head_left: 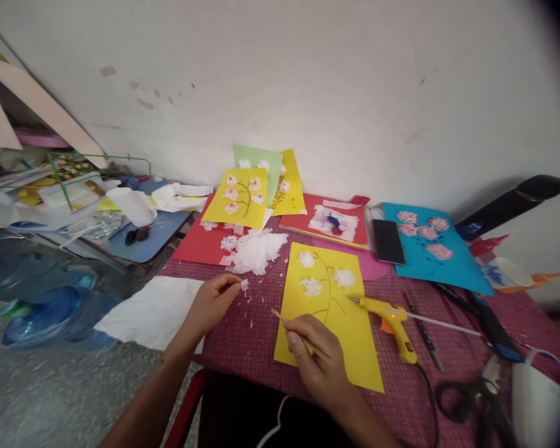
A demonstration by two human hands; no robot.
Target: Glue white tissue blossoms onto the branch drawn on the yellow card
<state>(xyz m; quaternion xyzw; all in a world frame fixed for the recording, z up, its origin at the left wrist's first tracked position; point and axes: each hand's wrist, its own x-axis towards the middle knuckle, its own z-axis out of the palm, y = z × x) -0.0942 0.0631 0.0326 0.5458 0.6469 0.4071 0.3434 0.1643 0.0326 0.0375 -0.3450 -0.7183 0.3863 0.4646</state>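
Between the fingertips of my left hand [218,300] is a small piece of white tissue paper [244,285], left of the yellow sheet. My right hand [320,358] pinches a thin wooden stick [277,314] over the lower left of that yellow sheet [361,367]. Drawn branches and several white tissue blossoms [312,287] are on the sheet's upper half. A heap of torn white tissue [259,251] lies just beyond my left hand. The yellow glue gun [392,320] rests with its nozzle on the sheet's right edge.
Finished flower cards [239,200] lean at the back. To the right are a black phone [387,241], a blue card [436,239], a pen [424,333] and scissors [478,395]. A white paper sheet [156,314] lies at the left edge; a water bottle [51,317] stands on the floor.
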